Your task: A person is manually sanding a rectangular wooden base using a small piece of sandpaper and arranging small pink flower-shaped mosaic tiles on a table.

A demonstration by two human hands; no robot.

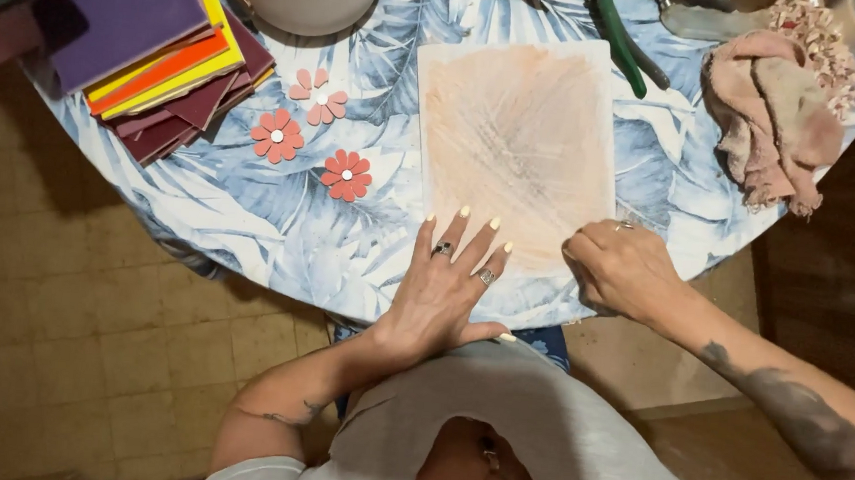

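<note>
Left hand (447,287) flat, fingers spread, pressing the near-left corner of the stained sheet (518,141) on the counter (249,208). Right hand (621,272) curled at the near-right corner (pinching the edge or not, cannot tell). Sheet's long axis running away from both.

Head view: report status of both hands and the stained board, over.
Left hand flat, fingers spread, on stained board near edge. Right hand curled at board's lower right corner; contents hidden. Three paper flowers left of board, clear of it.
</note>
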